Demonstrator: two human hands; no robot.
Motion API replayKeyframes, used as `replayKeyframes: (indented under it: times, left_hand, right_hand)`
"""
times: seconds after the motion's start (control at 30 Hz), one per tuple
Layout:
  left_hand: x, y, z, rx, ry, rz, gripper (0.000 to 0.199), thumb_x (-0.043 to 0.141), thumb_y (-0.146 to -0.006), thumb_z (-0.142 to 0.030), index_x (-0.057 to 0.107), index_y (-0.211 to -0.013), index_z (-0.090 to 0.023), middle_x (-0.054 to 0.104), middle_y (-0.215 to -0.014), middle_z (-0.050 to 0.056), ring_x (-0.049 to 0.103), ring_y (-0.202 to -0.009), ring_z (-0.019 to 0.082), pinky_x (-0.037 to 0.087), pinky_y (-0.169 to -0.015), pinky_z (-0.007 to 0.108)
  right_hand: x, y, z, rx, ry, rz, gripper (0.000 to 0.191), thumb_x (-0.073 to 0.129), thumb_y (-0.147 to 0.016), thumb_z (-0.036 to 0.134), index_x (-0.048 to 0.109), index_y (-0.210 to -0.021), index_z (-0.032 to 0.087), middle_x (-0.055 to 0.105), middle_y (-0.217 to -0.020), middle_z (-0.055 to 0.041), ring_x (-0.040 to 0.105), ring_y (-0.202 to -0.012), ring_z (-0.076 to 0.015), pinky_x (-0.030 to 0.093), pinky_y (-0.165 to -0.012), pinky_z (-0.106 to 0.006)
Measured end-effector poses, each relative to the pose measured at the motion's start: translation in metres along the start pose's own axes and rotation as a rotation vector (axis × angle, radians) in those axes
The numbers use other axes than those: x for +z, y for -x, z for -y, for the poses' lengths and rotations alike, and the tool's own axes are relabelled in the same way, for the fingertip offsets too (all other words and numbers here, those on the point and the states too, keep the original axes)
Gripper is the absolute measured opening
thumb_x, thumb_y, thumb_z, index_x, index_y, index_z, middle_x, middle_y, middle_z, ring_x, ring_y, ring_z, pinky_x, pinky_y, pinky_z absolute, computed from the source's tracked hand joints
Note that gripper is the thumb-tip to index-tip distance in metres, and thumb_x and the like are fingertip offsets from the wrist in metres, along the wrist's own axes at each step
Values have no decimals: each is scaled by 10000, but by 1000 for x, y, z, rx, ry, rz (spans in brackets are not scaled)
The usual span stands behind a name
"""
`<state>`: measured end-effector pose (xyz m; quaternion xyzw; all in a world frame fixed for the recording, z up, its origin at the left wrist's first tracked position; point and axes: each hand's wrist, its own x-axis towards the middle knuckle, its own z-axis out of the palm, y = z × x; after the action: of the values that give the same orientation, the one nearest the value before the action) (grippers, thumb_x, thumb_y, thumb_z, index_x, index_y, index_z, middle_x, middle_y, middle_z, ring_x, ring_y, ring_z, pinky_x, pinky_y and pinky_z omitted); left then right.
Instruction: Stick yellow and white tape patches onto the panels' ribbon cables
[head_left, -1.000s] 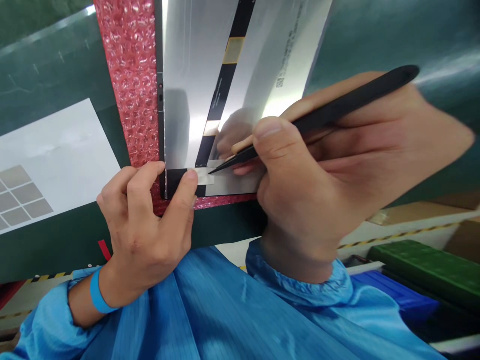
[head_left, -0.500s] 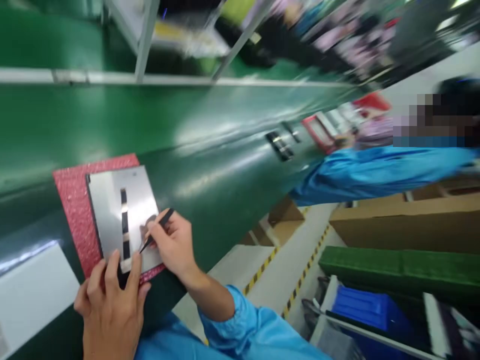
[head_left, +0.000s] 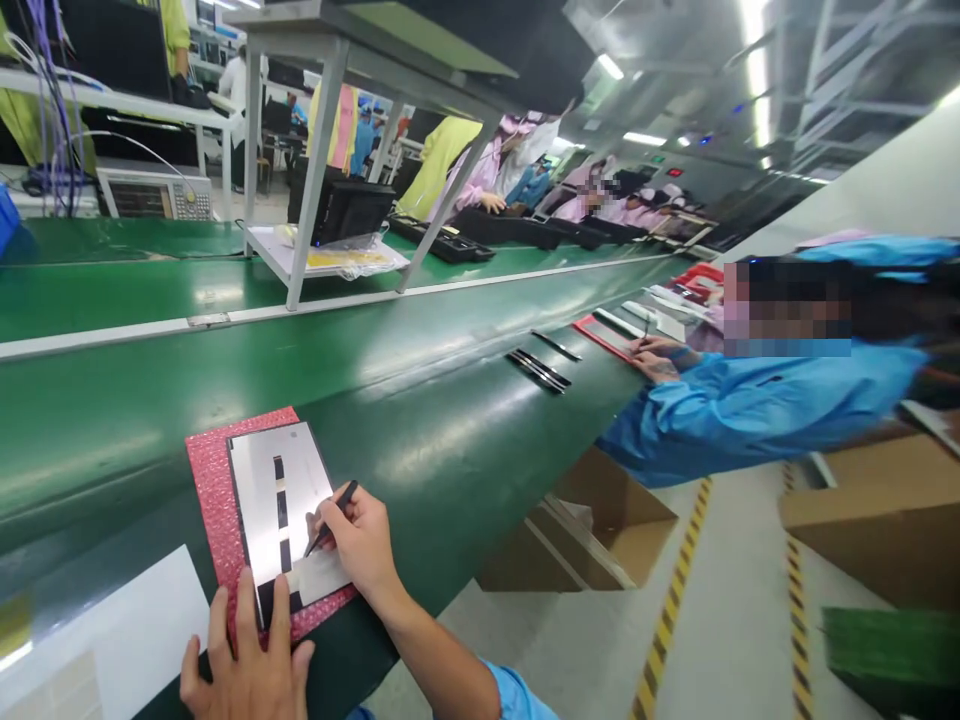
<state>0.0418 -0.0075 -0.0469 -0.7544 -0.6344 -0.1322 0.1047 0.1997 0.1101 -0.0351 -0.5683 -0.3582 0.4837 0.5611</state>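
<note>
Silvery rectangular metal panel (head_left: 289, 500) on pink bubble-wrap sheet (head_left: 214, 490), cushioned | left hand (head_left: 247, 665) fingers spread, pinning near edge | right hand (head_left: 360, 540) grip pinching black tweezers (head_left: 331, 518), tip on panel

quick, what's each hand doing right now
Left hand: open, fingers flat on the near edge of the metal panel.
Right hand: closed on black tweezers, tips on the panel.

A long green belt (head_left: 465, 440) runs off to the right; beyond it a grey metal rack (head_left: 315, 150) stands on a second green bench (head_left: 112, 280); the pale floor (head_left: 720, 620) bears yellow-black stripes (head_left: 667, 620); cardboard boxes (head_left: 600, 530) sit below; strip lights (head_left: 750, 20) glare overhead.
</note>
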Motion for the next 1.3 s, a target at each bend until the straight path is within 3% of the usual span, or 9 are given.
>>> replayKeyframes:
  times: [0.13, 0.27, 0.47, 0.7, 0.97, 1.13, 1.3]
  left_hand:
    - [-6, -13, -15, 12, 8, 35, 479, 595, -1022, -278, 650, -1497, -303, 567, -1618, 99, 503, -1431, 400, 366, -1128, 667]
    - [-10, -22, -24, 31, 69, 73, 469, 559, -1048, -292, 634, -1510, -290, 544, -1639, 40, 497, -1445, 393, 356, -1144, 667]
    - [-8, -11, -19, 40, 54, 64, 513, 450, -1070, -188, 567, -1558, -296, 504, -1661, 15, 468, -1511, 347, 297, -1194, 684]
    - [-3, 5, -4, 71, -30, 7, 520, 387, -1078, -167, 540, -1567, -254, 469, -1670, 26, 450, -1526, 332, 181, -1249, 729]
    - [14, -18, -14, 117, 65, 98, 544, 440, -1055, -254, 522, -1592, -236, 467, -1684, 77, 400, -1568, 363, 290, -1221, 689]
    - [23, -18, -18, 158, 47, 63, 576, 377, -1061, -284, 483, -1606, -132, 421, -1699, 135, 365, -1594, 341, 269, -1228, 730]
    - [31, -3, -9, 170, 42, 34, 575, 444, -1045, -302, 500, -1609, -205, 450, -1691, 116, 394, -1577, 387, 227, -1233, 772]
  right_hand:
    - [-2, -2, -10, -7, 2, 23, 397, 833, -893, 472, 591, -809, 169, 669, -667, 6, 615, -503, -121, 509, -476, -202]
    - [-4, -3, -18, -5, 27, 46, 320, 761, -1035, 380, 618, -881, 139, 623, -716, 40, 592, -546, -90, 520, -515, -189]
    - [-3, -8, -26, -1, 63, 43, 267, 710, -1077, 361, 647, -964, 128, 616, -772, 30, 580, -577, -88, 535, -543, -195]
    - [0, -16, -36, 20, 93, 55, 258, 700, -1081, 379, 662, -1041, 126, 636, -843, 8, 605, -632, -101, 558, -579, -213]
    - [5, -24, -45, 53, 84, 73, 281, 694, -1081, 405, 666, -1139, 132, 660, -953, -26, 644, -729, -130, 597, -649, -254]
    - [10, -28, -44, 34, 45, 57, 295, 703, -1073, 405, 665, -1192, 137, 674, -1044, -52, 675, -822, -158, 625, -714, -292]
    - [14, -30, -42, 19, -5, 26, 284, 710, -1071, 391, 665, -1187, 135, 673, -1039, -49, 673, -809, -152, 622, -696, -278]
